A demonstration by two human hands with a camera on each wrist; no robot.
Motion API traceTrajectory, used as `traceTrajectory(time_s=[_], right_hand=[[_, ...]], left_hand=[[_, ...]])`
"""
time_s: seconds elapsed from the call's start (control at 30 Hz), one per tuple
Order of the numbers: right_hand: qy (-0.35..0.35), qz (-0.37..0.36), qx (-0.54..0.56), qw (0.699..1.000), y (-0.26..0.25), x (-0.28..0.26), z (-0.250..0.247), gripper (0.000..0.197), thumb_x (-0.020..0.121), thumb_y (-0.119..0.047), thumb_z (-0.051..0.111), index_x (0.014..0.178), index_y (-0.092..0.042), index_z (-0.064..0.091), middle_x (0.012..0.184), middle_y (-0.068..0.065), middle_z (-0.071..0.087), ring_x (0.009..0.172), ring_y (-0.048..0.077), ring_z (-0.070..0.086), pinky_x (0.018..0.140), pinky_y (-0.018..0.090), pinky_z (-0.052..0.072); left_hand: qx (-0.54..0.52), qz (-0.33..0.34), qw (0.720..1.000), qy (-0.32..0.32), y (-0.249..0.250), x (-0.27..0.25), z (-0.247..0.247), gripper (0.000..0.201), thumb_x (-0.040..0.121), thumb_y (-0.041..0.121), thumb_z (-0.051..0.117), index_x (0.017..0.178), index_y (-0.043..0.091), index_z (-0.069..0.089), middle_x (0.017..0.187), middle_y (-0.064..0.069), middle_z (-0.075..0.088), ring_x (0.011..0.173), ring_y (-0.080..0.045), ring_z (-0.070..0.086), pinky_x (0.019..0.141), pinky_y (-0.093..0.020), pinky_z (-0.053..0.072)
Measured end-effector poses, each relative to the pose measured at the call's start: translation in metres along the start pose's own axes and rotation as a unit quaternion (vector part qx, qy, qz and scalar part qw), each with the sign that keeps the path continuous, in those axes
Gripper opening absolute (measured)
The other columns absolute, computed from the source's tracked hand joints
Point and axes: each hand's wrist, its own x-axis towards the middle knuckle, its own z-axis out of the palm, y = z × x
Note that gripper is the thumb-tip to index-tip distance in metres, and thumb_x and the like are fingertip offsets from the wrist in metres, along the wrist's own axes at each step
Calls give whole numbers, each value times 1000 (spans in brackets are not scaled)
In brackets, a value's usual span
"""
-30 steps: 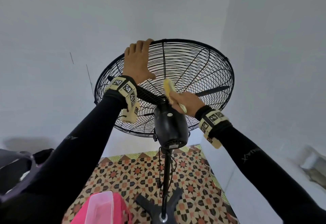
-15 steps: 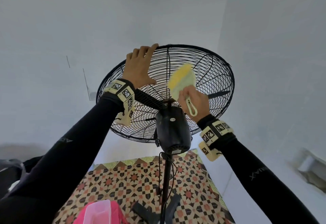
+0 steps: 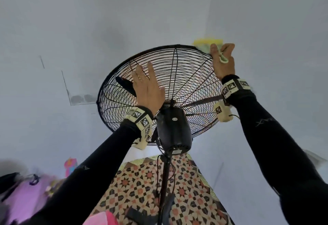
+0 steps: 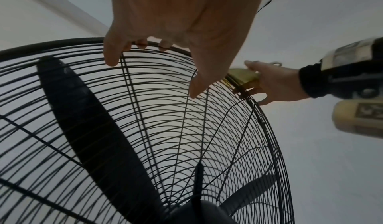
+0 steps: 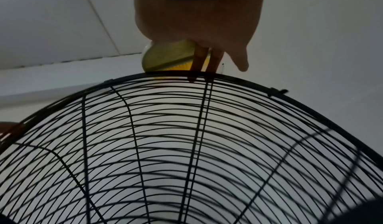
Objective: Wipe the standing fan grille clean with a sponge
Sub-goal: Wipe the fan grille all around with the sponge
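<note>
Overhead, the right hand (image 3: 223, 61) grips a yellow-green sponge (image 3: 206, 44) against the top rim of the grille (image 3: 177, 75), its fingers hooked over the rim and partly hidden behind the wires. The left hand (image 3: 148, 87) lies flat on the grille, fingers straight, holding nothing. The blade (image 4: 87, 117) shows dark and blurred.

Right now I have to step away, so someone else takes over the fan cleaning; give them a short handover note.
Right hand: grips the sponge and presses it on the grille's top outer rim.
Left hand: open, fingers spread against the grille's back wires, apparently steadying it.
Fan: upright on its stand over the patterned mat.
Done: cannot tell from the pictures.
Left: follow the rim round, then the wires.
</note>
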Motion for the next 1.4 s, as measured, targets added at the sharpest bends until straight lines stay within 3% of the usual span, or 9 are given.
traceTrajectory(time_s=[0.17, 0.37, 0.5, 0.73, 0.9, 1.03, 1.13, 1.23, 1.4], right_hand=[[67, -3, 2, 998, 8, -20, -6, 41, 102, -56, 44, 106, -18, 28, 69, -8, 43, 54, 14, 45, 55, 30, 30], [131, -12, -25, 991, 5, -47, -27, 46, 98, -67, 41, 102, -22, 29, 76, 4, 48, 57, 19, 46, 53, 30, 35], [134, -16, -77, 988, -15, -63, -37, 43, 98, -66, 40, 101, -23, 31, 80, 4, 60, 65, 26, 60, 58, 42, 52], [98, -29, -177, 979, -101, -87, -11, 50, 100, -57, 45, 113, -9, 45, 77, 7, 60, 76, 34, 61, 60, 35, 35], [9, 3, -221, 975, -156, -85, 3, 61, 102, -55, 44, 131, -2, 39, 118, 16, 64, 110, 37, 60, 73, 33, 34], [-56, 36, -207, 976, -173, -75, -12, 58, 101, -52, 49, 130, -3, 40, 127, 17, 57, 117, 34, 57, 81, 32, 40], [-94, 83, -181, 976, -172, -67, -28, 66, 98, -56, 50, 137, -4, 39, 133, 18, 55, 119, 33, 58, 95, 35, 49], [-121, 135, -105, 978, -167, -70, -52, 70, 88, -61, 56, 135, -10, 46, 115, 12, 71, 90, 22, 74, 75, 39, 64], [-102, 127, 1, 987, -137, -95, -75, 39, 93, -49, 63, 112, -19, 48, 101, 8, 76, 84, 20, 76, 77, 38, 64]], left_hand=[[-59, 47, 997, 22, 14, -12, 14, 108, 94, 49, 62, 160, -7, -3, 163, -43, -3, 153, -57, 8, 122, -65, 25], [-200, 65, 975, -68, 50, -16, 26, 113, 89, 79, 52, 164, 27, -14, 154, -41, -38, 141, -67, -28, 114, -78, 0], [-236, 82, 964, -85, 32, -7, 30, 113, 85, 85, 48, 163, 35, -16, 157, -31, -41, 145, -62, -28, 111, -80, 16], [-276, 58, 937, -207, -11, 40, -2, 99, 98, 71, 45, 166, 27, -12, 169, -17, -27, 149, -47, 34, 123, -55, 29], [-384, 31, 892, -236, 30, -2, -38, 96, 107, 37, 52, 161, 8, -22, 168, -15, -28, 160, -34, 3, 127, -41, 11], [-416, 74, 868, -263, 65, -58, -39, 126, 94, 47, 71, 157, 11, -32, 162, -16, -41, 156, -34, -20, 127, -47, -2], [-470, -49, 851, -228, 111, -64, -41, 145, 79, 43, 88, 159, 16, -30, 164, -22, -34, 155, -46, -17, 126, -61, 5], [-473, -199, 841, -172, 147, -51, -47, 153, 68, 50, 94, 162, 25, -25, 169, -17, -25, 158, -43, -9, 122, -70, 12], [-446, -241, 847, -158, 162, -44, -49, 155, 69, 48, 94, 160, 23, -29, 169, -21, -23, 157, -47, -8, 121, -69, 12]])
